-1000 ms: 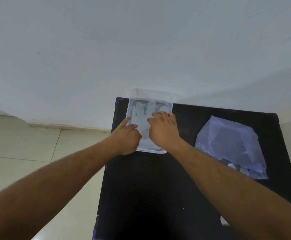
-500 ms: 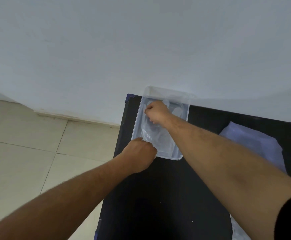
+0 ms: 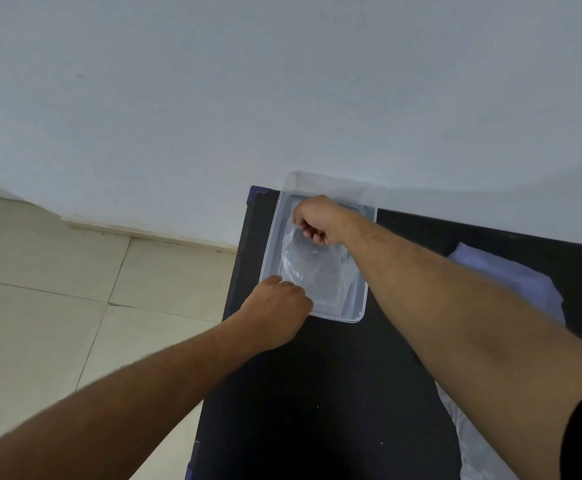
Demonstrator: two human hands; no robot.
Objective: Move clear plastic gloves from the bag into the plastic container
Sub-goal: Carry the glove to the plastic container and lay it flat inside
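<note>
A clear plastic container (image 3: 361, 308) stands at the far left of the black table (image 3: 317, 393), against the wall. A clear plastic glove (image 3: 312, 268) lies crumpled inside it. My right hand (image 3: 317, 220) is inside the container at its far end, fingers curled and pinching the glove's upper edge. My left hand (image 3: 275, 313) rests at the container's near left corner, fingers closed on the glove's lower edge there. The pale purple bag (image 3: 511, 282) lies at the right, partly hidden behind my right forearm.
The table's left edge (image 3: 237, 271) drops to a tiled floor (image 3: 75, 289). A white wall (image 3: 282, 98) rises directly behind the container. More clear plastic (image 3: 469, 441) lies at the table's right near side.
My right hand moved from the container's middle to its far end and now pinches the glove. My left hand slid back to the near left corner. The view shifted left.
</note>
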